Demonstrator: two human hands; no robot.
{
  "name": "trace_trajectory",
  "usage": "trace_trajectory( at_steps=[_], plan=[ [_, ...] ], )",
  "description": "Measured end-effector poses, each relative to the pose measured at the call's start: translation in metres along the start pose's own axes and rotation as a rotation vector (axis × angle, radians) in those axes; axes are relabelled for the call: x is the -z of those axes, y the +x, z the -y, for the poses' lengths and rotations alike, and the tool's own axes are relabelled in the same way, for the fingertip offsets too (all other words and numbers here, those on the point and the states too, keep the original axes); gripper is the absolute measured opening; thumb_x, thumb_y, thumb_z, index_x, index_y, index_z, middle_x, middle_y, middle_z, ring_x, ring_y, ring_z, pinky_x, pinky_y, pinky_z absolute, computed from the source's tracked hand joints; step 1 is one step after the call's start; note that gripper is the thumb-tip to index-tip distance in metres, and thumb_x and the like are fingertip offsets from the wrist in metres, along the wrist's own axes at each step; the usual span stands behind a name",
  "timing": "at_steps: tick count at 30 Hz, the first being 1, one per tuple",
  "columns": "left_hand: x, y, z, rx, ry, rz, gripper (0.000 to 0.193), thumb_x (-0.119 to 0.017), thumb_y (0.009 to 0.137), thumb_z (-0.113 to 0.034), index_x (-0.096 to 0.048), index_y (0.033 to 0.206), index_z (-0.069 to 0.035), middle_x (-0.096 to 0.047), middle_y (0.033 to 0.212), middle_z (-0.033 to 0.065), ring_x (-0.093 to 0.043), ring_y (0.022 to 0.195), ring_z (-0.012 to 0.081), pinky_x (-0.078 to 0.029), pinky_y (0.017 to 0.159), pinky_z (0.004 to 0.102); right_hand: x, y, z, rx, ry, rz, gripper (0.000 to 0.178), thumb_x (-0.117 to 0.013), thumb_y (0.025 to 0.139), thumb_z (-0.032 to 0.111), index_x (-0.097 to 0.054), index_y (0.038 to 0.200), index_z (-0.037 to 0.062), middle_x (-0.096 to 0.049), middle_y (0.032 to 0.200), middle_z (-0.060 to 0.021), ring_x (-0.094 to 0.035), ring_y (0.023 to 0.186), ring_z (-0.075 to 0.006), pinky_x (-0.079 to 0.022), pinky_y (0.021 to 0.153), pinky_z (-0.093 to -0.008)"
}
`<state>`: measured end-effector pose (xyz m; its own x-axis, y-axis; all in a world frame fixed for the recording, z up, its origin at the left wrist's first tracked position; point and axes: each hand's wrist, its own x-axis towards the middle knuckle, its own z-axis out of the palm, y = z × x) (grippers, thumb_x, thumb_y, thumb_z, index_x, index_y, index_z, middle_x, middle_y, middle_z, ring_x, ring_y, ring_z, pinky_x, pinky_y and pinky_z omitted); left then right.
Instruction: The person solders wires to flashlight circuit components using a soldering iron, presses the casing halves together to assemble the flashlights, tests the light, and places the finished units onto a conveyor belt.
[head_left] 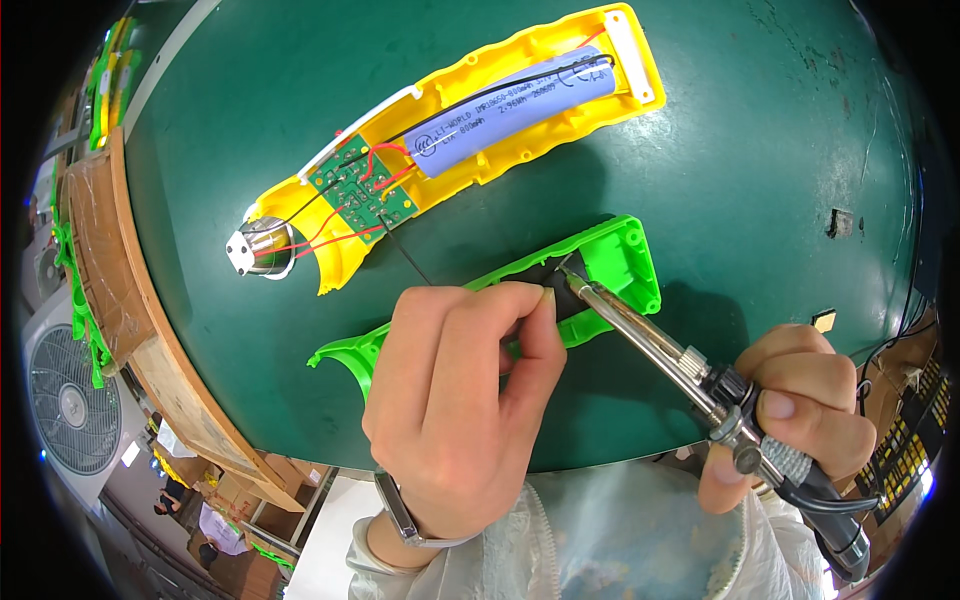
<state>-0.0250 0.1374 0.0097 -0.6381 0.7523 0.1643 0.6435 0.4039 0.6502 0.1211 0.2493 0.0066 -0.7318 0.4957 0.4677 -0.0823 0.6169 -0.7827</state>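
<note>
My right hand [810, 410] grips a soldering iron [655, 348], its metal shaft slanting up and left. Its tip reaches into a green plastic half-shell [620, 262], over a flat black piece [570, 298] inside. Close beside the tip, my left hand [455, 375] closes thumb and index finger in a pinch. A thin black wire [408, 254] runs under this hand; its end is hidden. The wire comes from a green circuit board [350, 190] in a yellow half-shell [340, 258]. That shell also holds a blue-violet cylindrical battery [510, 112] and red and black wires.
A silver cup-shaped part with a white cap [240, 252] sits at the yellow shell's left end. Everything lies on a dark green tabletop [740, 150]. Small scraps [840, 223] lie at the right. A wooden edge [150, 300] and a fan [75, 400] stand left.
</note>
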Motion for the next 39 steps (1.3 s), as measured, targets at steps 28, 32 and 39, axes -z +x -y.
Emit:
trace_trajectory(
  at_steps=[28, 32, 39],
  plan=[
    [0.0, 0.0, -0.001, 0.004, -0.001, 0.006, 0.022, -0.07, 0.067, 0.013, -0.063, 0.082, -0.002, -0.054, 0.072, 0.0038, -0.047, 0.054, 0.0094, -0.038, 0.05, 0.0219, -0.008, 0.0, 0.001, 0.006, 0.051, -0.16, 0.042, -0.08, 0.07, 0.021, -0.054, 0.091, -0.0041, -0.056, 0.075, -0.0133, -0.053, 0.048, -0.02, -0.037, 0.037, -0.0286],
    [0.0, 0.0, 0.0, 0.003, -0.008, 0.0, 0.022, -0.071, 0.067, 0.013, -0.063, 0.082, -0.002, -0.054, 0.072, 0.0039, -0.047, 0.054, 0.0095, -0.038, 0.05, 0.0218, -0.001, 0.0, 0.002, -0.024, -0.007, 0.009, 0.043, -0.075, 0.078, 0.024, -0.043, 0.098, 0.003, -0.047, 0.076, -0.0112, -0.043, 0.051, -0.0168, -0.035, 0.041, -0.027],
    [0.0, 0.0, 0.0, -0.004, 0.0, -0.003, 0.022, -0.071, 0.067, 0.012, -0.063, 0.082, -0.002, -0.054, 0.072, 0.0039, -0.047, 0.054, 0.0096, -0.038, 0.05, 0.022, 0.0, -0.001, 0.003, -0.023, -0.01, -0.004, 0.044, -0.075, 0.078, 0.024, -0.043, 0.099, 0.0029, -0.047, 0.077, -0.0111, -0.043, 0.051, -0.0168, -0.035, 0.041, -0.027]
  ],
)
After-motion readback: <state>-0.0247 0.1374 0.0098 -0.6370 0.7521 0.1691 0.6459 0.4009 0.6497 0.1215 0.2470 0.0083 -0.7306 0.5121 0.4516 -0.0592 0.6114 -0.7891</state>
